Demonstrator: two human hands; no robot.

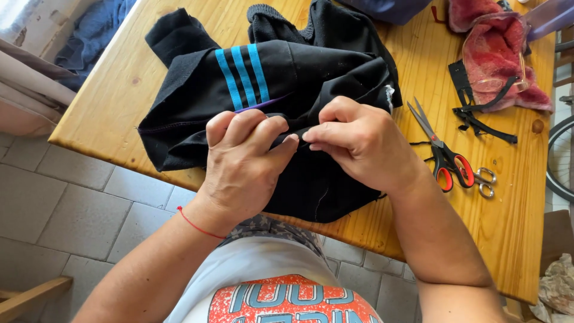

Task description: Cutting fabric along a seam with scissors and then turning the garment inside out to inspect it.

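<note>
Both hands pinch 1 fold of the black garment, which lies on the tabletop. The left hand grips from 9 o'clock, the right hand from 3 o'clock, fingers pressed together on the seam running left-right between them. Scissors lie at 3 o'clock, nearer the right hand.

Bright, even daylight fills the scene, strongest at the upper left corner, where the view washes out to white. The wooden table shows a soft sheen but no hard glare. Shadows are faint and short, gathering under the two hands. The black garment loses fold detail in its darkest parts. Focus is sharp throughout, and lines bend slightly toward the edges.
</note>
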